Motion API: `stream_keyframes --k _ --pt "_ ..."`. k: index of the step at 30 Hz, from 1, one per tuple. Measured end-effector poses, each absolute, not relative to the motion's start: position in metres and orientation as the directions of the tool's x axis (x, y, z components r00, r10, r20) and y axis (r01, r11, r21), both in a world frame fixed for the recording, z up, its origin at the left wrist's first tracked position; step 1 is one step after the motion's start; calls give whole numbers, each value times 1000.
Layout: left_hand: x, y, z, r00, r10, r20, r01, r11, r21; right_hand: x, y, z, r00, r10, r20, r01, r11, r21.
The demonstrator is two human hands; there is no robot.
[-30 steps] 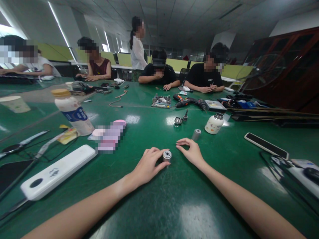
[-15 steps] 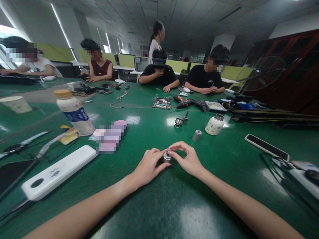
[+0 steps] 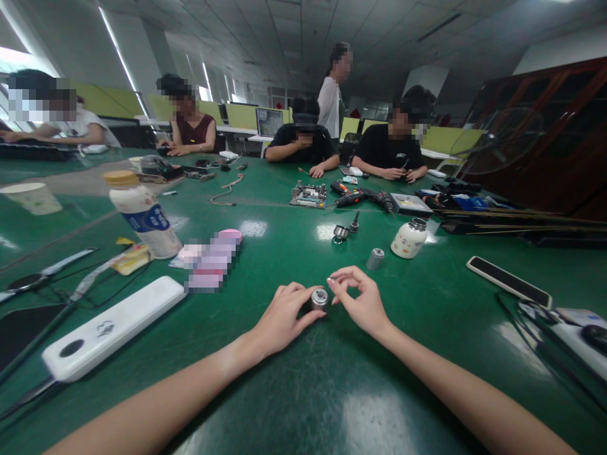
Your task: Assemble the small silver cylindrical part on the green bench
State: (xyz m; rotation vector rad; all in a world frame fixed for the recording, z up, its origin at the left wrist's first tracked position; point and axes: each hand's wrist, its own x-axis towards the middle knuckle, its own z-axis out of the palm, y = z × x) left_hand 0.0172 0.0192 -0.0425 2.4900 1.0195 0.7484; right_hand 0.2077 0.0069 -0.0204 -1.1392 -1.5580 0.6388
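Note:
A small metal cylinder stands upright on the green table just in front of me. My left hand curls around its left side, thumb and fingers gripping it. My right hand sits immediately to the right, thumb and forefinger pinched together just above the cylinder's top edge; whether anything is in the pinch is too small to tell. A second grey cylinder stands a little beyond my right hand.
A white jar, a metal ring part and a circuit board lie farther out. A milk bottle and a long white device are to the left, a phone to the right. Several people sit across the table.
My right hand moved in from the right to the cylinder's top, then lifted slightly with fingers pinched. My left hand stayed on the cylinder. The standing person walked rightward.

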Motion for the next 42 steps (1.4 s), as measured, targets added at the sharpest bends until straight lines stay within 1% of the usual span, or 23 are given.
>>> stream_keyframes --k 3,6,10,14,16,19,21,26,31,37,42 --pt "17 19 -42 600 727 335 544 -677 496 209 9 -22 51 898 437 304 403 -863" --pt "17 19 -44 589 731 345 544 -674 500 211 11 -28 34 906 421 285 395 -873" --pt "16 18 -44 530 732 429 519 -680 518 215 15 -38 -117 931 346 202 363 -910" --pt "15 18 -41 509 679 528 461 -734 499 218 17 -45 -320 893 317 106 366 -924" --pt "15 17 -41 508 650 564 436 -760 483 218 17 -47 -378 866 327 101 389 -916" --pt "15 18 -44 515 616 597 416 -788 454 218 16 -47 -418 847 329 116 409 -905" --pt "15 18 -46 533 586 610 404 -810 424 217 15 -47 -424 845 328 135 417 -899" --pt "14 20 -50 545 550 633 413 -833 369 214 15 -47 -384 864 326 260 440 -860" --pt "15 18 -47 521 565 640 433 -821 372 213 15 -49 -366 874 320 266 427 -864" --pt "18 16 -40 446 596 667 414 -799 437 213 16 -52 -355 877 323 287 431 -855" --pt "20 13 -33 383 667 639 383 -744 547 213 15 -52 -352 880 319 300 429 -852"
